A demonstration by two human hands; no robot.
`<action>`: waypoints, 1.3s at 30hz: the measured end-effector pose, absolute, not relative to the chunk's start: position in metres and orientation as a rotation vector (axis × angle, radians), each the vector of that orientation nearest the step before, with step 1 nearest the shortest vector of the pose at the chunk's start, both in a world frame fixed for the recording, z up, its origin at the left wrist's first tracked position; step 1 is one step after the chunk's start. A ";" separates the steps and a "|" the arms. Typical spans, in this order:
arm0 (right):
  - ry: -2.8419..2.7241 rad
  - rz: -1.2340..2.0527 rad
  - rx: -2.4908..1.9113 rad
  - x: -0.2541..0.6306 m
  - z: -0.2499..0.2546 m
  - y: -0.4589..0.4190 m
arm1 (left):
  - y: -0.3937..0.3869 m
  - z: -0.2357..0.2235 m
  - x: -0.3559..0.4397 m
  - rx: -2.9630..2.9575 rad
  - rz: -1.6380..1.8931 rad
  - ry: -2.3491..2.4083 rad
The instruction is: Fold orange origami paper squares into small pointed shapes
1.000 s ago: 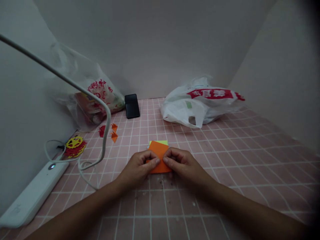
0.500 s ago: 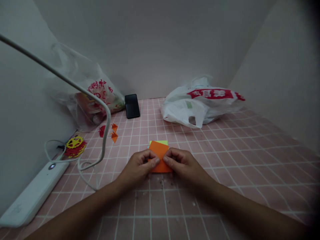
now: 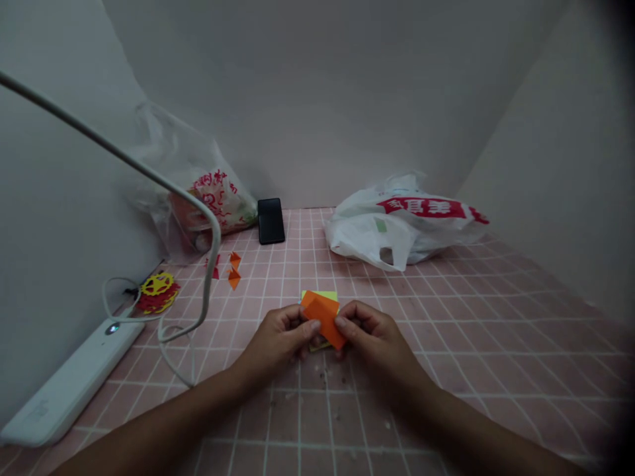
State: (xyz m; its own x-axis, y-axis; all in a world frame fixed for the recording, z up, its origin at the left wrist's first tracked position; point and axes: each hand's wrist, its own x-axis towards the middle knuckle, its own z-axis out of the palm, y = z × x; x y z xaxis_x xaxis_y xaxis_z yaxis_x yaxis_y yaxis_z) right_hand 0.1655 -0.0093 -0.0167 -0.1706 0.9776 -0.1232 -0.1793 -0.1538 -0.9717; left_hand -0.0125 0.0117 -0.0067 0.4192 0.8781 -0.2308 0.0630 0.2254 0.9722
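An orange sheet of paper (image 3: 325, 316) is pinched between my two hands, tilted, with one part folded over another. My left hand (image 3: 288, 334) is closed on its left edge, thumb on top. On the opposite side my right hand (image 3: 370, 334) grips the right edge between thumb and fingers. Under the orange sheet lies yellow paper (image 3: 327, 295), showing at the far edge and a little at the near edge. Two small folded orange paper pieces (image 3: 234, 277) rest farther left on the table, beside a red piece (image 3: 213, 266) partly behind a cable.
A white power bank (image 3: 74, 383) with a white cable (image 3: 214, 264) lies at left, near yellow and red cut-outs (image 3: 157, 291). Behind are a filled plastic bag (image 3: 198, 198), a black phone (image 3: 270, 221) and a white plastic bag (image 3: 367, 235). Walls enclose the pink tiled tabletop (image 3: 476, 357).
The orange sheet has gone from lying nearly square to being turned and folded over, smaller in outline. Both hands stay on it. The whole view has shifted slightly.
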 end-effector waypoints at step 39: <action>-1.197 1.457 -1.132 0.163 -0.017 -0.010 | 0.008 -0.002 -0.010 1.265 0.720 1.021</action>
State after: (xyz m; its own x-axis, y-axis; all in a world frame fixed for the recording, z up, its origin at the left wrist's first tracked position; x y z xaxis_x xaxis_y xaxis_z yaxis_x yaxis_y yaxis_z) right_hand 0.1632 -0.0103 -0.0172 -0.1676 0.9806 -0.1014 -0.0911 -0.1178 -0.9888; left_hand -0.0105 0.0078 -0.0020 0.4048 0.8889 -0.2144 0.0956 0.1921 0.9767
